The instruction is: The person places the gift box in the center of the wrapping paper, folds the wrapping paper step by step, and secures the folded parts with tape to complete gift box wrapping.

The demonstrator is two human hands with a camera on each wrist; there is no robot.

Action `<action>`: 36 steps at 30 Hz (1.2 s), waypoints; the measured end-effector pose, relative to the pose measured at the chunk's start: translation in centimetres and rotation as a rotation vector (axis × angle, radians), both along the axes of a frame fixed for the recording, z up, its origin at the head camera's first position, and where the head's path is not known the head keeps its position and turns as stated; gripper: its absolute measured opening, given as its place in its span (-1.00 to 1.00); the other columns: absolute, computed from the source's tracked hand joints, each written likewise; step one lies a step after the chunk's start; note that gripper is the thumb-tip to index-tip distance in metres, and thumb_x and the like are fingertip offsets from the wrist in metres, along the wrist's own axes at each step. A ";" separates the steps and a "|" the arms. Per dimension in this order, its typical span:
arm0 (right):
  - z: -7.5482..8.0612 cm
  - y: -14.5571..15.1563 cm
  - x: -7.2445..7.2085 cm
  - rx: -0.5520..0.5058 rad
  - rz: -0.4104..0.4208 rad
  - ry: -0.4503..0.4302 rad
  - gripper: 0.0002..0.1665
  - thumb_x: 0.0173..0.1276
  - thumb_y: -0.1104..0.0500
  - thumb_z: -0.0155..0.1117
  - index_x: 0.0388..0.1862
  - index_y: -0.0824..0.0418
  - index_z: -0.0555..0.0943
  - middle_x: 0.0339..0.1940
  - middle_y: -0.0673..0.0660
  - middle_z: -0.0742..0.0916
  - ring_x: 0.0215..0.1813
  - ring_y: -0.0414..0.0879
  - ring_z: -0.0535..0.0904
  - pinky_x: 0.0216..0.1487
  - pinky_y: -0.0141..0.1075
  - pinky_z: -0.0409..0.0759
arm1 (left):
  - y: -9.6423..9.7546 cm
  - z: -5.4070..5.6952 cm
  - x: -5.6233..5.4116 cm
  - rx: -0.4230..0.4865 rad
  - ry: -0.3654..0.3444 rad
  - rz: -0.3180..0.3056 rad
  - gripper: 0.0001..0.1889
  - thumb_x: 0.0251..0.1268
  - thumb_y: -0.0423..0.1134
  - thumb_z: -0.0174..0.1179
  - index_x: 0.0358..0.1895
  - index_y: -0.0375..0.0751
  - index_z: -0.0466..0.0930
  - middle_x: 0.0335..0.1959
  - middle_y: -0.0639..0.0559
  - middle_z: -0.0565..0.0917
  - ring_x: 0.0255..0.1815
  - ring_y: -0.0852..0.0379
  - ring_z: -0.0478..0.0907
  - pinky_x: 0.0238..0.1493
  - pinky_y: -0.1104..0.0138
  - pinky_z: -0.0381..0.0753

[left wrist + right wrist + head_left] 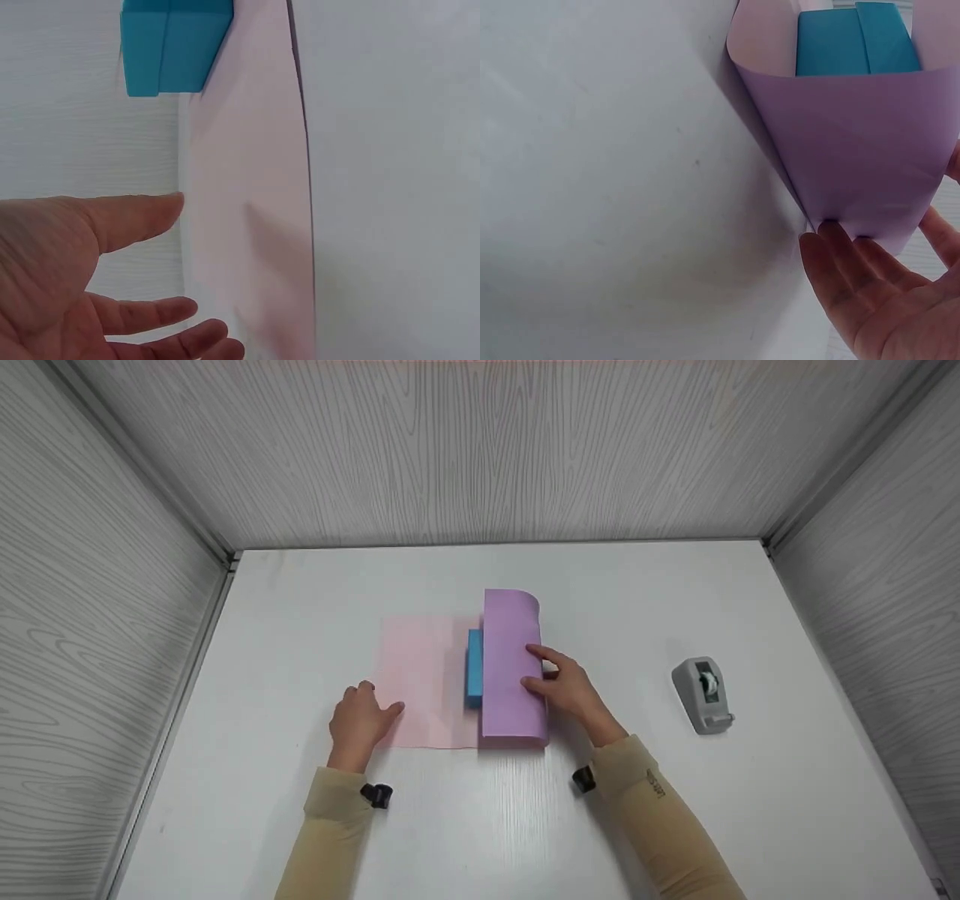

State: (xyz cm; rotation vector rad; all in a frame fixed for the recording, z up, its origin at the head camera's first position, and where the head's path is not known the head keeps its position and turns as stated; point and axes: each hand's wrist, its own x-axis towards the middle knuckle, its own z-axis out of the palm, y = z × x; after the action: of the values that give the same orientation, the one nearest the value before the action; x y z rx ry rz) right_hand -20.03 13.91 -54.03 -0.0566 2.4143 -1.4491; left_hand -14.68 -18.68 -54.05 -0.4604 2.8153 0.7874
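A sheet of paper, pink point(420, 682) on its inner face and purple point(510, 667) on its outer face, lies on the white table. Its right part curves up and over a blue box point(475, 667), covering most of it. My right hand point(566, 686) touches the purple flap from the right. In the right wrist view, several fingertips point(829, 232) press low against the purple side, and the blue box point(855, 41) shows inside the curve. My left hand point(360, 724) is at the sheet's lower left, fingers spread, thumb over the pink edge.
A grey tape dispenser point(703, 695) with a roll of tape stands on the table point(622, 592) to the right. Wood-grain panels point(480, 457) close off the back and both sides. Each wrist wears a small black device.
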 end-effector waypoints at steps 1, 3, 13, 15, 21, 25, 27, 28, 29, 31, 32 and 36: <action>0.0 0.0 0.0 0.000 0.000 -0.001 -0.23 0.31 0.04 0.39 0.48 -0.10 0.35 0.44 0.08 0.41 0.22 0.11 0.52 0.15 -0.04 0.54 | -0.2 -0.1 0.0 -0.005 -0.024 -0.001 -0.30 0.27 -0.04 0.30 0.27 -0.54 0.36 0.09 -0.44 0.48 0.08 -0.34 0.50 0.02 -0.10 0.53; 0.1 0.0 0.0 0.002 0.001 -0.004 -0.23 0.32 0.03 0.38 0.49 -0.10 0.34 0.45 0.08 0.40 0.23 0.11 0.51 0.16 -0.04 0.54 | -0.5 -0.2 -0.1 0.004 -0.055 0.001 -0.28 0.26 -0.06 0.30 0.27 -0.58 0.33 0.10 -0.46 0.47 0.08 -0.35 0.49 0.05 -0.10 0.51; 0.0 0.1 -0.1 -0.035 0.009 -0.010 -0.23 0.32 0.06 0.38 0.48 -0.08 0.35 0.44 0.07 0.41 0.23 0.12 0.52 0.17 -0.03 0.52 | -0.9 -0.7 -0.5 0.102 -0.050 0.028 -0.22 0.17 -0.20 0.37 0.33 -0.61 0.23 0.18 -0.52 0.38 0.19 -0.40 0.39 0.23 -0.08 0.37; -0.1 0.2 -0.1 -0.042 0.017 -0.002 -0.24 0.31 0.05 0.38 0.48 -0.08 0.35 0.43 0.07 0.41 0.22 0.11 0.53 0.16 -0.04 0.53 | -1.0 -0.8 -0.5 0.096 -0.047 0.024 -0.26 0.16 -0.22 0.38 0.28 -0.62 0.28 0.13 -0.51 0.41 0.15 -0.40 0.41 0.21 -0.08 0.39; -0.2 0.2 -0.1 -0.042 0.022 0.009 -0.24 0.31 0.05 0.38 0.47 -0.07 0.36 0.44 0.08 0.41 0.22 0.11 0.53 0.15 -0.03 0.53 | -0.9 -0.7 -0.7 0.092 -0.070 0.034 -0.41 0.13 -0.22 0.39 0.09 -0.60 0.41 -0.05 -0.40 0.47 -0.05 -0.28 0.48 0.05 -0.04 0.49; -0.2 0.2 -0.1 -0.035 0.021 0.012 -0.24 0.32 0.05 0.38 0.47 -0.07 0.36 0.43 0.09 0.41 0.23 0.12 0.52 0.16 -0.03 0.53 | -1.0 -0.7 -0.9 0.083 -0.099 0.051 -0.43 0.11 -0.19 0.40 0.05 -0.54 0.43 -0.08 -0.35 0.47 -0.10 -0.23 0.48 -0.03 -0.04 0.52; -0.2 0.2 -0.1 -0.037 0.024 0.014 -0.24 0.32 0.06 0.37 0.48 -0.06 0.35 0.44 0.10 0.41 0.23 0.12 0.52 0.16 -0.03 0.52 | -1.0 -0.7 -0.9 0.083 -0.106 0.059 -0.41 0.10 -0.17 0.41 0.07 -0.53 0.44 -0.05 -0.35 0.48 -0.07 -0.23 0.48 -0.01 -0.04 0.51; -0.2 0.2 -0.1 -0.038 0.022 0.014 -0.24 0.32 0.06 0.38 0.47 -0.06 0.36 0.43 0.09 0.41 0.23 0.12 0.52 0.16 -0.03 0.53 | -1.0 -0.7 -0.9 0.085 -0.106 0.063 -0.40 0.10 -0.17 0.41 0.09 -0.53 0.44 -0.04 -0.35 0.48 -0.05 -0.23 0.48 -0.01 -0.05 0.51; -0.2 0.2 -0.1 -0.040 0.022 0.013 -0.24 0.32 0.07 0.38 0.47 -0.06 0.36 0.43 0.09 0.41 0.22 0.12 0.53 0.16 -0.03 0.53 | -1.0 -0.7 -0.9 0.089 -0.105 0.067 -0.40 0.09 -0.17 0.41 0.10 -0.53 0.45 -0.02 -0.35 0.48 -0.04 -0.24 0.49 0.00 -0.06 0.51; -0.1 0.1 -0.1 -0.040 0.018 0.010 -0.25 0.31 0.07 0.38 0.47 -0.08 0.36 0.43 0.08 0.41 0.22 0.11 0.53 0.16 -0.04 0.53 | -1.1 -0.7 -1.0 0.097 -0.101 0.071 -0.38 0.08 -0.17 0.42 0.12 -0.53 0.46 -0.01 -0.36 0.48 -0.01 -0.24 0.48 0.01 -0.06 0.50; -0.1 0.2 -0.1 -0.042 0.019 0.010 -0.24 0.31 0.07 0.38 0.47 -0.08 0.36 0.43 0.08 0.41 0.22 0.11 0.53 0.15 -0.04 0.53 | -1.1 -0.7 -1.0 0.101 -0.097 0.074 -0.38 0.07 -0.18 0.42 0.13 -0.53 0.46 -0.01 -0.36 0.49 0.00 -0.25 0.48 0.01 -0.07 0.50; -0.1 0.2 -0.1 -0.043 0.017 0.008 -0.25 0.31 0.07 0.38 0.47 -0.09 0.36 0.44 0.08 0.41 0.21 0.11 0.53 0.15 -0.03 0.53 | -1.2 -0.9 -1.1 0.117 -0.088 0.076 -0.39 0.08 -0.19 0.43 0.13 -0.51 0.46 0.01 -0.38 0.53 0.00 -0.23 0.50 0.01 -0.06 0.51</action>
State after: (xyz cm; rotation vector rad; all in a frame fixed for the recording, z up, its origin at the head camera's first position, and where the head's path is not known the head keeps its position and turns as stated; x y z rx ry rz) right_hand -20.09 14.07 -54.10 -0.0923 2.3831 -1.4960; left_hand -15.74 -19.89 -54.91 -0.5708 2.6676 0.9179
